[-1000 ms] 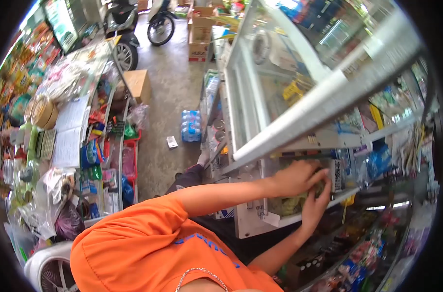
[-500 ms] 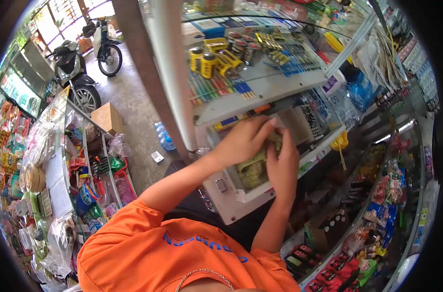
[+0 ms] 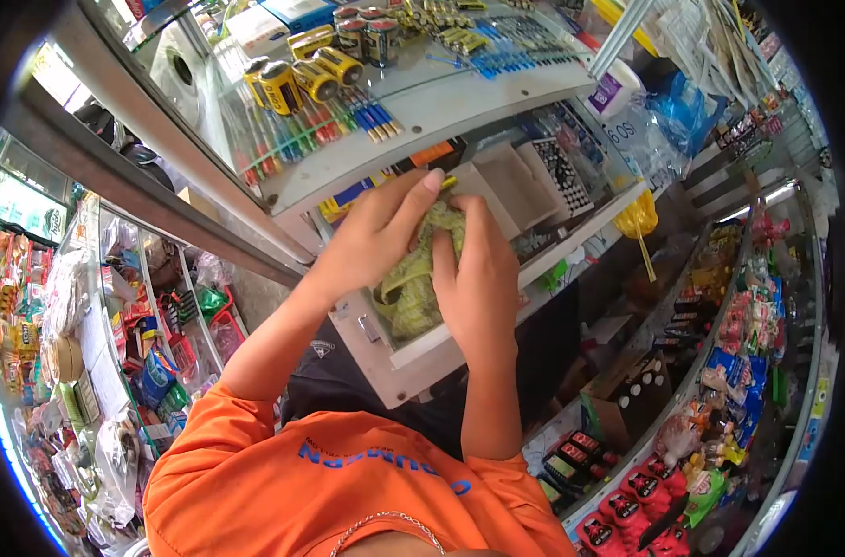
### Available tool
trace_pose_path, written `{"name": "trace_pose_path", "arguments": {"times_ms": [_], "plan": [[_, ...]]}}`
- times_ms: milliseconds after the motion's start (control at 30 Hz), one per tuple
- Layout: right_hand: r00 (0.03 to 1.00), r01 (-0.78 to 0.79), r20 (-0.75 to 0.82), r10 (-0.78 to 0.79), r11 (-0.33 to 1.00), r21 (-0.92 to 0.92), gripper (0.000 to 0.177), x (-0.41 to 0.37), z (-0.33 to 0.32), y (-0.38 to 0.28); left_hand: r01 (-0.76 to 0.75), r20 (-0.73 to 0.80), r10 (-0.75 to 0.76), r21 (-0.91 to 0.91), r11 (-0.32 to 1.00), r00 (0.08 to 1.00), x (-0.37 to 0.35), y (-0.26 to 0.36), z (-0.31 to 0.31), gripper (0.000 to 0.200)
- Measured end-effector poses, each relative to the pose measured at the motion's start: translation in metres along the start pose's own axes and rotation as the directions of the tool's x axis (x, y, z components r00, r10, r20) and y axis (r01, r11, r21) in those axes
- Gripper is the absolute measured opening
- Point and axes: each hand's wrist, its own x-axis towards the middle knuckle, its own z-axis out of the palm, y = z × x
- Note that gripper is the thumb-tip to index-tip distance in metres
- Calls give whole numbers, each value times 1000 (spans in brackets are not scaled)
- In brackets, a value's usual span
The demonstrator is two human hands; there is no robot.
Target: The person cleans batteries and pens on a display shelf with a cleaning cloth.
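Note:
My left hand (image 3: 380, 232) reaches over a yellow-green, crumpled, net-like bundle (image 3: 408, 297) in the near end of an open drawer (image 3: 580, 232). Its fingers curl down onto the bundle's upper part and are partly hidden. From the other side my right hand (image 3: 480, 278) closes thumb and fingers on the same upper part. Loose strands or folds of the bundle show between the two hands and below them. What exactly the bundle is made of, I cannot make out. Beside my right fingertips lies a shallow grey box (image 3: 515, 190) in the drawer.
Above the drawer, a glass-sided shelf (image 3: 422, 111) holds yellow batteries (image 3: 283, 88), pens (image 3: 376, 121) and blister packs. A yellow bag (image 3: 636, 215) hangs at the drawer's right. Packed shelves of snacks stand right; a metal post (image 3: 153, 176) and goods (image 3: 158, 376) stand left.
The view has shifted, so the drawer and hands appear further left and the shelf higher. Both hands stay at the bundle, with more of its upper part now showing between them.

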Motion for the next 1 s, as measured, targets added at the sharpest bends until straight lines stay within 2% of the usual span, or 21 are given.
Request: {"name": "trace_pose_path", "arguments": {"times_ms": [167,267,333,367,467,667,733,867,1000], "plan": [[1000,-5,6,5,1000,-29,27,2,0,-4,-66,-51,69,57,996,996,3,-1,-1,53],[999,-4,51,8,997,-72,31,0,-1,-5,0,-13,1,57,998,1000,-1,2,-2,52],[997,-38,62,41,999,-38,32,2,-3,-8,-152,-47,155,50,987,987,1,-6,-1,51],[998,-26,59,29,998,-53,32,3,-4,-8,-167,-53,169,38,985,984,3,-5,-1,51],[999,7,52,-3,997,-72,32,3,-4,-3,-125,-13,126,55,991,992,3,-8,-1,50],[1000,25,0,-25,999,-48,30,0,0,-1,18,51,-16,-33,999,999,0,2,-2,51],[1000,10,15,-9,997,-71,30,0,0,-3,-41,7,41,-44,998,999,0,-1,-1,52],[999,37,-25,-40,995,-96,29,-2,1,-1,-45,1,45,12,999,999,1,-2,-2,53],[996,60,-63,-64,996,-64,27,-4,4,-1,-169,-6,169,-75,983,986,7,-14,1,54]]}}
